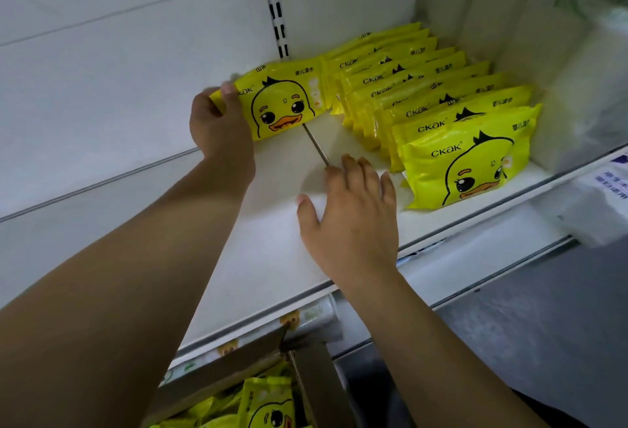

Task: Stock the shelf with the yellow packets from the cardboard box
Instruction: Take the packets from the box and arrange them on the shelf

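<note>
Left hand grips a yellow packet at frame centre; right hand, fingers spread and holding nothing, lies below it on the shelf.

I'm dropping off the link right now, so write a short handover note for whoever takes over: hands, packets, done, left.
Left hand grips the left end of a yellow packet at the back of the shelf, beside the row of packets.
Right hand open, holding nothing, over the shelf front.
Done: that row stands on the shelf's right part.
Left: place the held packet, then bring up the spare packets from the cardboard box below.
</note>
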Tool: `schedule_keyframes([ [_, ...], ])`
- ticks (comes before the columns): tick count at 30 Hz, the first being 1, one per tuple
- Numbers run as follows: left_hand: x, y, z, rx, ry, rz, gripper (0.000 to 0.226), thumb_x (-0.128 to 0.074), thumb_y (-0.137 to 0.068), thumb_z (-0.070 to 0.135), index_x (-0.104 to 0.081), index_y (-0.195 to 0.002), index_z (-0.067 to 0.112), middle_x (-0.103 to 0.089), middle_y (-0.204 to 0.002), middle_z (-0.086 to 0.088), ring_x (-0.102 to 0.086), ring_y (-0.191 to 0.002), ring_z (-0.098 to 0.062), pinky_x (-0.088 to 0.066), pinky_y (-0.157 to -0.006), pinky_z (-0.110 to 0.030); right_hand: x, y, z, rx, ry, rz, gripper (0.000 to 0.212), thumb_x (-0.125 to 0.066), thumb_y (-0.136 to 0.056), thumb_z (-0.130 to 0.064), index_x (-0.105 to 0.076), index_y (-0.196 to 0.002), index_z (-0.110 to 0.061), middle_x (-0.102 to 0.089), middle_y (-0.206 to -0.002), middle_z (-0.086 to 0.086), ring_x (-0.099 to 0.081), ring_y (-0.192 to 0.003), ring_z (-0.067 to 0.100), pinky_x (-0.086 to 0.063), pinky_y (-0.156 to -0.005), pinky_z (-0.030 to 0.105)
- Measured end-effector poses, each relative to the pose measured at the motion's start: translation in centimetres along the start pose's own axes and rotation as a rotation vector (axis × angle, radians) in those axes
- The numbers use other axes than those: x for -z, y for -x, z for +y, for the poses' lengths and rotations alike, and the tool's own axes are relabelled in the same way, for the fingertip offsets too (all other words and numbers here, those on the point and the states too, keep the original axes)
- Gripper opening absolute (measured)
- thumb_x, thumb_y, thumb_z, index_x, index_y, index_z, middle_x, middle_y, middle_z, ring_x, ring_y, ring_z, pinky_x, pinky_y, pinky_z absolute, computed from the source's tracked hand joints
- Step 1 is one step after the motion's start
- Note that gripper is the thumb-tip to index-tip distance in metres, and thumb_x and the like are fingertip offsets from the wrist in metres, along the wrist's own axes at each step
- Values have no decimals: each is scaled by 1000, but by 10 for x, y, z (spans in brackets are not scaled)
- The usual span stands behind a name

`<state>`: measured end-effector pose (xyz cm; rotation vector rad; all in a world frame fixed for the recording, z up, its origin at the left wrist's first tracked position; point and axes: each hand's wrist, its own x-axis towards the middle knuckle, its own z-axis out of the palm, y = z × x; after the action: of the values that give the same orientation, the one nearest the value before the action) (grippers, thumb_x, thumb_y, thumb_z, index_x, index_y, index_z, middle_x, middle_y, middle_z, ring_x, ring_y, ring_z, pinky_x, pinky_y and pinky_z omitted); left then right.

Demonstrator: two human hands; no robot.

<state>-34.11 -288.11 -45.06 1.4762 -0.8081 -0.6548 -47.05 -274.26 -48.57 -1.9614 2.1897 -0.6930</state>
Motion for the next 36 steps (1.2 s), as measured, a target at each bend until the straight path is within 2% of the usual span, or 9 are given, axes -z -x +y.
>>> schedule_keyframes([
  [3,10,2,3,-14,-5,-11,13,-64,-100,38,-59,-90,31,-58,-83,11,-54,-72,-4,-47,-63,-12,2,-1,2,4,0,-43,61,-42,-93,-55,-54,-138,-17,-43,-154,8,-29,-147,28,-16,-123,50],
  [5,22,4,3,-14,9,-19,14,-66,-98,38,-63,-105,26,-65,-96,6,-61,-79,-7,-52,-70,-17,5,1,3,8,-13,-78,66,-35,-93,-58,-50,-144,-18,-37,-158,7,-23,-150,26,-11,-124,48],
  [9,55,26,13,-18,-106,-39,41,-66,-99,38,-55,-132,16,-63,-106,8,-59,-75,9,-44,-66,-7,15,8,3,27,-87,-149,63,-37,-100,-54,-41,-150,-15,-29,-163,7,-15,-153,22,-3,-126,42],
  [13,110,68,20,-65,-256,-106,39,-68,-96,42,-60,-128,22,-66,-114,6,-61,-95,-1,-44,-74,-4,30,41,-10,49,-255,-159,61,-45,-100,-50,-44,-148,-12,-33,-161,8,-18,-152,22,-13,-125,39],
  [16,162,105,20,-110,-365,-203,40,-70,-95,41,-61,-129,21,-67,-119,6,-62,-110,-7,-47,-94,-20,39,85,-17,154,-326,-179,56,-49,-100,-45,-49,-145,-11,-39,-158,5,-21,-151,20,-19,-124,36],
  [22,264,187,11,-62,-537,-235,43,-70,-95,41,-62,-132,19,-63,-130,6,-56,-121,-9,-44,-105,-30,49,167,-14,357,-409,-173,45,-55,-96,-38,-63,-128,-8,-59,-138,6,-44,-136,22,-38,-115,39],
  [26,330,245,-1,14,-575,-196,50,-69,-95,45,-60,-136,17,-61,-134,5,-53,-123,-9,-41,-101,-27,48,212,-20,463,-433,-407,36,-62,-97,-35,-64,-125,-13,-62,-129,1,-49,-125,17,-39,-105,30],
  [32,422,312,-40,78,-867,-64,61,-64,-93,59,-60,-133,13,-55,-142,-6,-47,-135,-24,-40,-111,-42,5,260,-27,206,-399,-836,31,-65,-95,-37,-69,-109,-10,-69,-112,6,-63,-105,24,-50,-93,38],
  [36,470,347,-62,155,-950,28,80,-54,-88,73,-56,-133,7,-46,-148,-17,-35,-142,-34,-33,-114,-48,-38,270,-25,-41,-313,-910,40,-63,-96,-38,-62,-84,0,-59,-87,19,-59,-87,33,-47,-76,38],
])
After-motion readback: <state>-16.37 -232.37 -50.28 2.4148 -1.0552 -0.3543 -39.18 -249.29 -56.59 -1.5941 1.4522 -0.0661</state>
